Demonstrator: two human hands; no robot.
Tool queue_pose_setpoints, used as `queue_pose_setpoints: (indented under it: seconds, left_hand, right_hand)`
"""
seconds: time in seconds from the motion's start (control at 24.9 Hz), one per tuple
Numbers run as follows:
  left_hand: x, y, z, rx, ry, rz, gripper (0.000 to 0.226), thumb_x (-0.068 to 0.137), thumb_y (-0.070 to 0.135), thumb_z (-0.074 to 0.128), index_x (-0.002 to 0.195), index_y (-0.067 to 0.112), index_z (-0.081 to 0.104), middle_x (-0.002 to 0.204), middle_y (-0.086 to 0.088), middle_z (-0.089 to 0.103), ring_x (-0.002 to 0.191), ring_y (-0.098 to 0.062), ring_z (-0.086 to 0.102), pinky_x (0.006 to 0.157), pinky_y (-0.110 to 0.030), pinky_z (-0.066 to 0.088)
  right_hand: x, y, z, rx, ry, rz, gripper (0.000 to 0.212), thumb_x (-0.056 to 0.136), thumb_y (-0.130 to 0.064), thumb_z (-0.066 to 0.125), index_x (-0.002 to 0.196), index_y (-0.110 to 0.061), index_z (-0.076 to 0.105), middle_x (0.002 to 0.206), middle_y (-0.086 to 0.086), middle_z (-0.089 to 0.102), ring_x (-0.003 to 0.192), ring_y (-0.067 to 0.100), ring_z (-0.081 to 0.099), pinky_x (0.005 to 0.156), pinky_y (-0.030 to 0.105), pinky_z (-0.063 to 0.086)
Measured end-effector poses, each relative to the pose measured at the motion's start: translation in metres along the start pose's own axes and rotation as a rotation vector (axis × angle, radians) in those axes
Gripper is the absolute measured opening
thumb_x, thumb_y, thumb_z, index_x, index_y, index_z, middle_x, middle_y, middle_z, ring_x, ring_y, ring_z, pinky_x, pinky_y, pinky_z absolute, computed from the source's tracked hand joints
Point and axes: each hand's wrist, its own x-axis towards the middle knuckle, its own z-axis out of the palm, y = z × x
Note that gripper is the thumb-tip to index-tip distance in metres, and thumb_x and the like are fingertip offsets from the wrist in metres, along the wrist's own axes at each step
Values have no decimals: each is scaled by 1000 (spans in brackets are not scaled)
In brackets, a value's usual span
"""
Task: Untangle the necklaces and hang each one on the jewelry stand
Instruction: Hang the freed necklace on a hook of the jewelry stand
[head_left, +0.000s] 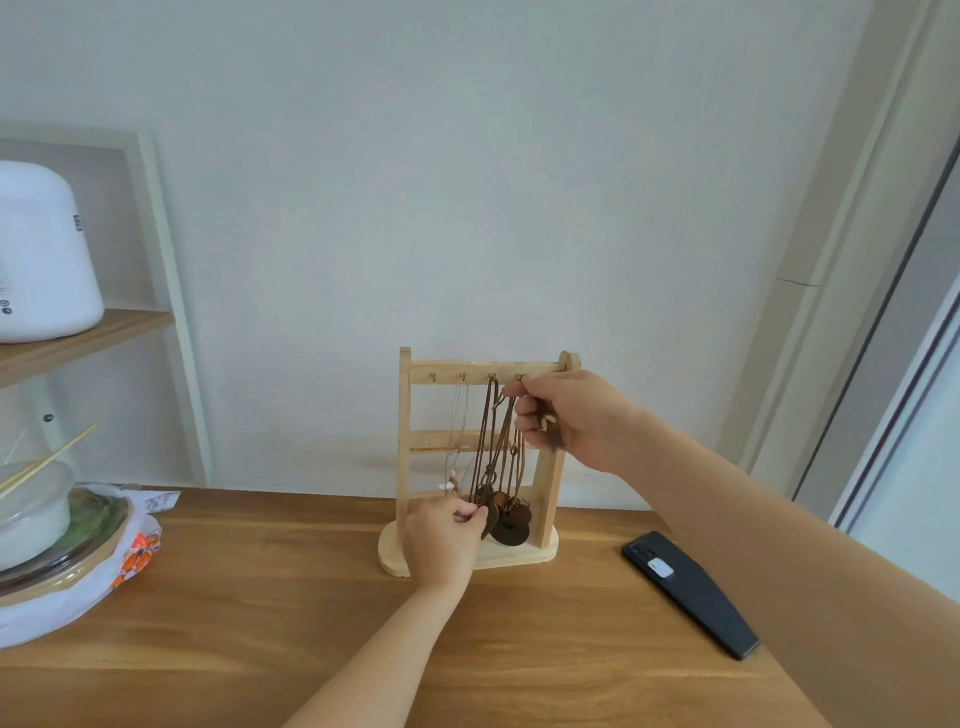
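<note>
**Wooden desk (260, 597) by a pale wall (467, 156): both hands at the jewelry stand (404, 415)**

I see the stand upright near the desk's far edge, close to the wall. Brown cord necklaces (488, 431) hang from hooks on its top bar, and their dark pendants (511, 525) sit low, just above the base. A thin pale necklace (460, 415) hangs to their left. My right hand (566, 415) is up by the rightmost hook, with its fingers curled round the upper part of a brown cord. My left hand (441, 540) is low in front of the stand, pinching the cords beside the pendants. A dark phone (691, 592) lies flat on the desk to the right, well apart from the stand. A white rice cooker (41, 249) sits on a shelf (78, 332) at far left.
</note>
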Motion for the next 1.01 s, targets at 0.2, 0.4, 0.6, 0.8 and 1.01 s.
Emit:
queue_pose_setpoints:
  seconds: [0.2,0.4,0.6,0.8,1.01]
  left_hand:
    - [-8,-2,13,-148,19,-200,14,75,22,87,65,23,78,49,13,64,53,-4,64,59,-28,54]
    - [-5,4,21,-241,6,-350,13,75,21,87,66,23,79,53,11,67,55,-8,67,57,-30,57]
    - [-5,9,17,-414,-11,-468,22,82,19,82,66,31,72,53,7,68,56,-17,70,61,-32,59]
    - [-8,4,7,-629,-51,-468,18,90,3,71,97,17,79,66,14,74,62,-21,71,70,-35,62]
    - [-13,-2,-11,-679,-14,-448,15,87,3,75,92,15,81,79,4,77,61,-19,71,64,-26,59]
  right_hand:
    - [10,-24,6,-82,80,-15,18,102,-11,54,100,0,69,72,6,66,55,14,63,53,23,56]
    - [27,-43,24,-212,125,-23,18,100,-7,55,104,5,68,74,10,67,54,15,62,51,23,55]
    - [24,-27,41,-689,81,-177,21,98,-11,56,92,-2,74,79,13,76,54,15,68,60,25,61]
    - [25,29,31,-761,106,-202,27,102,-13,51,92,-1,73,83,16,75,58,19,67,57,29,61]
    - [32,65,28,-619,183,-169,34,103,-32,56,89,-5,73,78,11,77,61,17,69,54,24,54]
